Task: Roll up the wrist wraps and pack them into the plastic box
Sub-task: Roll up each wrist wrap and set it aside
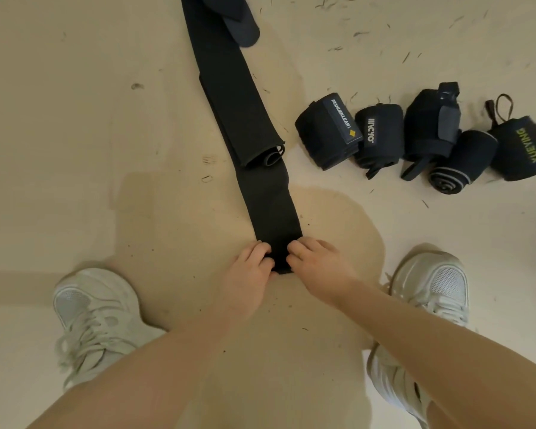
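Both hands, left hand (250, 267) & right hand (317, 264), pinch near end of flat black wrap (271, 209) on floor (75, 150), five rolled wraps (393, 139) far right.

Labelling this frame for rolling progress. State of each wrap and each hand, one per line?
Long black wrist wrap: flat on the floor, near end pinched.
Second black wrap: lying on it, unrolled.
Left hand: grips the near end.
Right hand: grips the near end.
MANUEKLEAR black roll: rolled.
Black roll with white lettering: rolled.
Strapped black roll: rolled.
Grey-edged black roll: rolled.
XUEYING black roll: rolled.
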The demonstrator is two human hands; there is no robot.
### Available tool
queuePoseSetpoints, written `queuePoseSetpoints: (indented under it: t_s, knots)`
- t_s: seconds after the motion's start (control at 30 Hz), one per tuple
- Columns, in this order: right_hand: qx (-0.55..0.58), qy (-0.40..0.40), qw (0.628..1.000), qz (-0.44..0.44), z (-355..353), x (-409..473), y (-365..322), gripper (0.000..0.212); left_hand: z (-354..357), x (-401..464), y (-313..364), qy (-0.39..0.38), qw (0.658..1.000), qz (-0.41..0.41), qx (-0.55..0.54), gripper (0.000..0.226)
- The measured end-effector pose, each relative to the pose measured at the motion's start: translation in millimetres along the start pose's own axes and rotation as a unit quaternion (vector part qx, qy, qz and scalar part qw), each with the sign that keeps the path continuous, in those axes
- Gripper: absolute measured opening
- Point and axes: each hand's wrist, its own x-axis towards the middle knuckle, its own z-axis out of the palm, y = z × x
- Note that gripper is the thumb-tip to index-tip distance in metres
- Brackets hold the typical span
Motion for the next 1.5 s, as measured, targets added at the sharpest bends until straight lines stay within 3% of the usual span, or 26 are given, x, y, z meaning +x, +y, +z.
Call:
queuePoseSetpoints:
  t_s: [0.23,0.37,0.5,0.63,0.77,0.93,1.03,1.13,1.27,1.37,1.5]
  knots:
    - [0.075,0.034,0.989,0.124,-5.5,14.9,-3.3,0.019,-4.1,7.1,-2.2,0.031,0.997,-0.032,-0.069,0.020]
    - [-0.009,0.026,0.999,0.031,-10.8,14.6,7.0,0.019,-4.0,14.1,-3.4,0.030,0.997,-0.043,-0.062,0.018]
    - [-0.063,-0.028,0.997,-0.042,-11.5,12.8,9.3,0.035,-1.3,11.9,-3.4,0.017,0.998,-0.039,-0.046,0.020]
    - [0.031,-0.006,0.999,0.037,-10.2,21.5,7.9,0.034,1.8,8.7,-4.7,0.019,0.999,-0.042,-0.029,0.026]
    - [0.074,-0.008,0.992,0.106,-14.2,29.8,3.5,0.026,-4.5,23.1,-2.1,-0.038,0.995,-0.087,-0.043,0.020]
    - [0.053,-0.007,0.989,0.137,-18.7,37.3,1.4,0.017,-15.9,29.6,-0.6,-0.070,0.996,-0.054,-0.020,0.036]
    - [-0.016,0.061,0.994,0.095,-19.3,35.7,4.0,0.019,-12.0,28.1,0.5,-0.064,0.991,-0.086,-0.074,0.030]
    - [-0.072,0.074,0.995,0.005,-12.3,23.5,7.6,0.023,-15.8,26.5,3.6,-0.036,0.975,-0.161,-0.148,0.024]
    - [-0.109,0.060,0.992,-0.027,-5.5,14.4,7.3,0.027,-13.8,24.8,4.8,-0.020,0.974,-0.168,-0.154,0.029]
    - [-0.068,0.053,0.996,0.015,-13.6,17.6,2.8,0.031,-20.2,27.6,6.9,0.016,0.973,-0.170,-0.156,0.020]
    - [0.079,-0.004,0.989,0.123,-15.1,23.0,4.0,0.028,-17.0,26.5,-3.0,0.004,0.996,-0.062,-0.061,0.021]
